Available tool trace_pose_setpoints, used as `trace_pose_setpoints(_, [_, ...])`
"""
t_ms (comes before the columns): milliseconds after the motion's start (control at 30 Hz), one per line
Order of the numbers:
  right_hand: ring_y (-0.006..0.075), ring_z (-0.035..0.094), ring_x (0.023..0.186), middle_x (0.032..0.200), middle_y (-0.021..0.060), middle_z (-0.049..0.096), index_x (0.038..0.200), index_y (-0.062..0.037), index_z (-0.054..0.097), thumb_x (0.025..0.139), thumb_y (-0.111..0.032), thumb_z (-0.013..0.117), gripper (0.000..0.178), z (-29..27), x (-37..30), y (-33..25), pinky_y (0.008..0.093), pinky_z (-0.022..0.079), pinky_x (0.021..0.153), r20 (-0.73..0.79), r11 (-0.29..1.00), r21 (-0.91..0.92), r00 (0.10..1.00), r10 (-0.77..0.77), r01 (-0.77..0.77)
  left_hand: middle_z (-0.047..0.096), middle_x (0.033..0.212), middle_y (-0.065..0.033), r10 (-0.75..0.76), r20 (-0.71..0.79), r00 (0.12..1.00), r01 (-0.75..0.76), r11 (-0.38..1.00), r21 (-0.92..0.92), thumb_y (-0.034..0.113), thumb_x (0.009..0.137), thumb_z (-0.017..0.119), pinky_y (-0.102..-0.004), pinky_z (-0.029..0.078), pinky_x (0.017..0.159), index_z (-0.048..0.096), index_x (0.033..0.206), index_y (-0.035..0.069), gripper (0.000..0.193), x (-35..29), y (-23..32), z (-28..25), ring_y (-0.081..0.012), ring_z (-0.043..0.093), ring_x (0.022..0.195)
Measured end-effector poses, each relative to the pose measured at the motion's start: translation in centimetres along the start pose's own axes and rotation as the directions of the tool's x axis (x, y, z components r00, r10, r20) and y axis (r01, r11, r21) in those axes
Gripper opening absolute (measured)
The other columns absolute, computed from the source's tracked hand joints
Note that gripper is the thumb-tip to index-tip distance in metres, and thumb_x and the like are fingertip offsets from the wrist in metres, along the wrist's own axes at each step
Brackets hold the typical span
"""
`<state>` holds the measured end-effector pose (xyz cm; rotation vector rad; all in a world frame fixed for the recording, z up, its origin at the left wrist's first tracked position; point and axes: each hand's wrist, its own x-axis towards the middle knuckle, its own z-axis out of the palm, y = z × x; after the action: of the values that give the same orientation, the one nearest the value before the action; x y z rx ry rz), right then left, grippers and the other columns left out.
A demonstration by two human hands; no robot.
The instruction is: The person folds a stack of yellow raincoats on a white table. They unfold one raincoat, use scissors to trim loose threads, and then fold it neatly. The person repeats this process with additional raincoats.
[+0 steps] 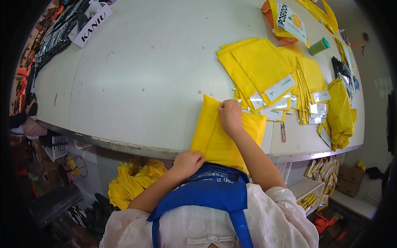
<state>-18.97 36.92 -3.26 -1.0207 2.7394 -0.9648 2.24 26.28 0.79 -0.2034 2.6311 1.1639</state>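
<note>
Left hand (188, 163) on the near left corner of the yellow packet (211, 142), grip hard to tell; right hand (231, 118) apart, farther up, pinching its far part; packet at the near edge of the desk (132, 107), its longer way unclear.

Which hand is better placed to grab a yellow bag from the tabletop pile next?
Probably the right hand: it's much nearer the pile of yellow bags. The left hand is farther away, at the near left corner of the yellow packet.
</note>
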Motion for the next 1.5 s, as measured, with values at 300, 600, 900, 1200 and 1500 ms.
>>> trace_pose_setpoints(300, [0.0391, 0.014, 0.141, 0.151, 0.0111, 0.028, 0.141, -0.0253, 0.041, 0.087, -0.051, 0.053, 0.061, -4.9, -7.2, 2.6, 0.0657, 0.003, 0.107, 0.107, 0.851, -0.518, 0.98, 0.169, -0.09, 0.021, 0.152, -0.0228, 0.26, -0.247, 0.934, -0.177, 0.933, 0.312, 0.045, 0.089, 0.053, -0.0462, 0.017, 0.114, 0.027, 0.144, -0.003, 0.077, 9.6, -0.5, 1.9, -0.0359, 0.019, 0.141])
trace_pose_setpoints(600, [0.0397, 0.015, 0.141, 0.151, 0.0121, 0.028, 0.141, -0.0254, 0.042, 0.087, -0.053, 0.052, 0.061, -2.7, -6.9, 3.4, 0.0663, 0.002, 0.107, 0.114, 0.875, -0.454, 0.963, 0.244, -0.168, 0.017, 0.153, -0.0233, 0.119, -0.142, 0.983, -0.042, 0.889, 0.456, 0.054, 0.087, 0.05, -0.0542, 0.012, 0.113, 0.024, 0.145, -0.002, 0.085, 11.0, -0.8, 2.9, -0.0365, 0.016, 0.142])
trace_pose_setpoints(900, [0.0387, 0.028, 0.134, 0.143, 0.0202, 0.033, 0.141, -0.0113, 0.037, 0.083, -0.043, 0.063, 0.071, -4.0, -8.8, -0.4, 0.0562, 0.019, 0.108, 0.027, 0.871, -0.19, 0.885, 0.466, -0.453, 0.048, 0.131, -0.0179, -0.362, 0.016, 0.932, 0.221, 0.534, -0.816, 0.031, 0.088, 0.059, -0.0417, 0.039, 0.101, 0.032, 0.139, -0.001, 0.066, 11.4, -5.2, 1.5, -0.0283, 0.049, 0.119])
trace_pose_setpoints(1200, [0.0282, 0.04, 0.127, 0.133, 0.0178, 0.043, 0.141, -0.0006, 0.028, 0.066, -0.039, 0.082, 0.101, -18.8, -21.8, -9.6, 0.0391, 0.032, 0.106, -0.243, 0.515, 0.817, 0.657, 0.714, -0.258, 0.017, 0.154, -0.0124, 0.657, 0.631, 0.412, 0.182, 0.62, -0.764, 0.046, 0.083, 0.065, -0.0477, 0.032, 0.107, 0.022, 0.149, 0.012, 0.086, 7.2, 14.5, -1.8, -0.0259, 0.02, 0.141])
trace_pose_setpoints(1500, [0.0245, 0.064, 0.094, 0.107, 0.0123, 0.062, 0.12, 0.0032, 0.049, 0.078, 0.005, 0.058, 0.043, -19.6, -45.2, -2.5, 0.0365, 0.053, 0.085, -0.38, 0.395, 0.898, -0.111, 0.918, 0.194, 0.015, 0.154, -0.018, 0.499, 0.842, -0.203, -0.232, 0.811, -0.537, 0.035, 0.092, 0.059, -0.039, 0.035, 0.107, 0.028, 0.147, 0.013, 0.067, 3.5, 21.9, 10.8, -0.0288, 0.021, 0.142])
